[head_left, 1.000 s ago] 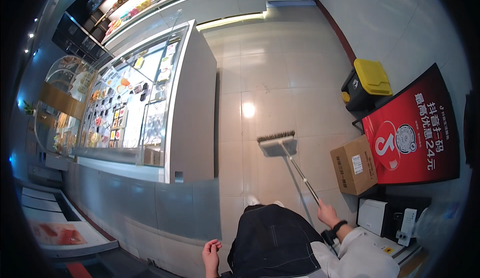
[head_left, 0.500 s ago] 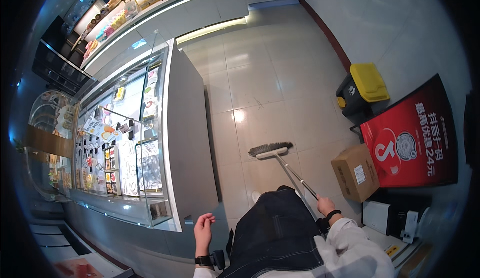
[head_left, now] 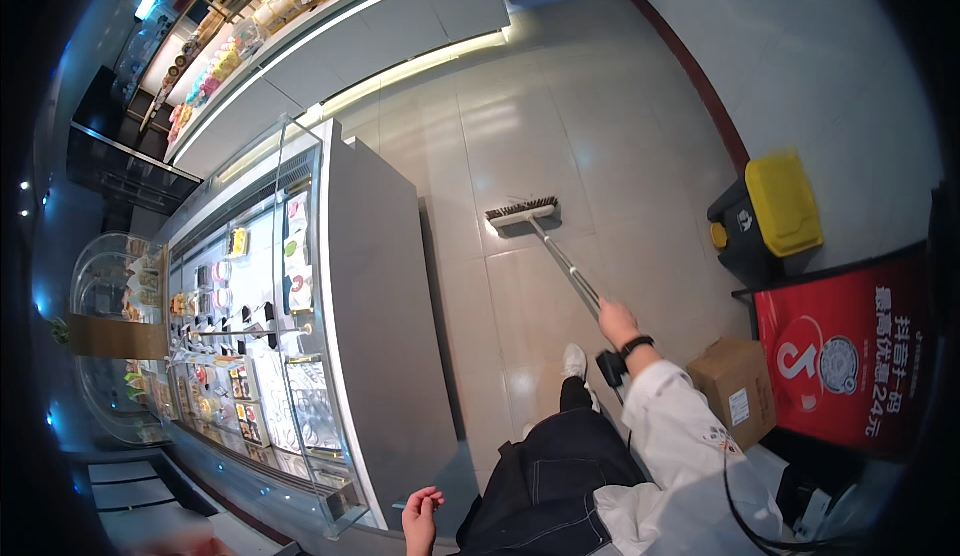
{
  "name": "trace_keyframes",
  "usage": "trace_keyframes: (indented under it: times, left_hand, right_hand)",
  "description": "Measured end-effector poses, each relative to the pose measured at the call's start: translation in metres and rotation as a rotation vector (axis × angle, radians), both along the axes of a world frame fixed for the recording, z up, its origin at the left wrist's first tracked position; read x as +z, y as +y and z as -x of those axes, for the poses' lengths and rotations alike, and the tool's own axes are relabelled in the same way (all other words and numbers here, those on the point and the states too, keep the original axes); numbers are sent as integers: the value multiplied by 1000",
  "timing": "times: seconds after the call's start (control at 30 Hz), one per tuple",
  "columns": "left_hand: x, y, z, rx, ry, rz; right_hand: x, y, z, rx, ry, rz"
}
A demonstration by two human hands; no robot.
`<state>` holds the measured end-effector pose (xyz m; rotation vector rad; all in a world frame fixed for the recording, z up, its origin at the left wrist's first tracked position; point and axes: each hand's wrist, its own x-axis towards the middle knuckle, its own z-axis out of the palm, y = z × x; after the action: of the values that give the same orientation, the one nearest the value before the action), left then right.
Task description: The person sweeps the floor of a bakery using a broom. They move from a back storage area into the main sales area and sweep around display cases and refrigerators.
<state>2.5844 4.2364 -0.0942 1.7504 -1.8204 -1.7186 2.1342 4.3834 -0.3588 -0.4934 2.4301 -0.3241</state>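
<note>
Pale tiled floor (head_left: 520,331): ran beside the grey-sided, glass-topped display case (head_left: 378,326).
Pale-headed, dark-bristled broom (head_left: 522,217): reached forward to floor level.
Bare right hand (head_left: 619,324): clasped its slim grey pole (head_left: 568,267).
Bare left hand (head_left: 421,520): hung free, loosely curled.

A glass-topped display case (head_left: 382,306) of packaged desserts (head_left: 243,384) stands at left, with a lit white counter (head_left: 385,41) beyond it. At right, a black, yellow-lidded bin (head_left: 770,214) stands near a red poster board (head_left: 840,341); a cardboard box (head_left: 728,381) sits just beside the board.
</note>
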Motion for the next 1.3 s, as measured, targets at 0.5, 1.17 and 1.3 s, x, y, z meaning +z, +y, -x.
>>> trace_keyframes:
  times: [0.5, 1.17, 1.3]
  left_hand:
    - [-63, -130, 165, -118, 102, -147]
    - [-66, -374, 316, -136, 203, -102]
    - [-71, -386, 338, -134, 235, -91]
  right_hand:
    - [162, 178, -97, -701, -502, 404]
    - [84, -365, 141, -1270, -1104, 793]
    - [90, -368, 189, -1187, -1061, 777]
